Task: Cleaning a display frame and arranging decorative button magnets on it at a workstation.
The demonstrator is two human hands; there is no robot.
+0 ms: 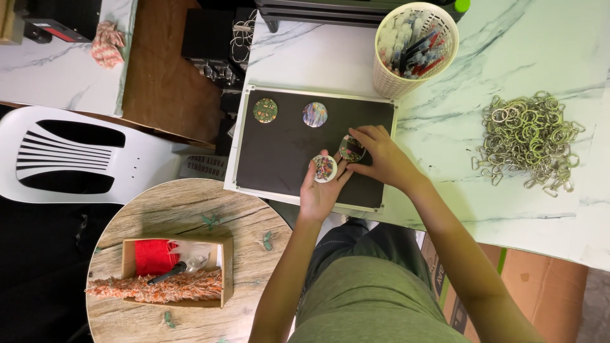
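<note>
The black mat (286, 159) lies open left of both hands (two round badges (265, 110) up top); the pen basket (414, 47) blocks the far-right corner.

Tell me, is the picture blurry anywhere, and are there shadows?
Head view: light is soft and even, the round badges on the black board look sharp, and the pile of metal rings is crisp. Only faint shadows sit under the left hand and right hand. Edges bend slightly.

The right hand (381, 159) covers part of a round badge (351, 148); badge patterns are too small to read; the marble tabletop (521, 57) runs past the right edge.
</note>
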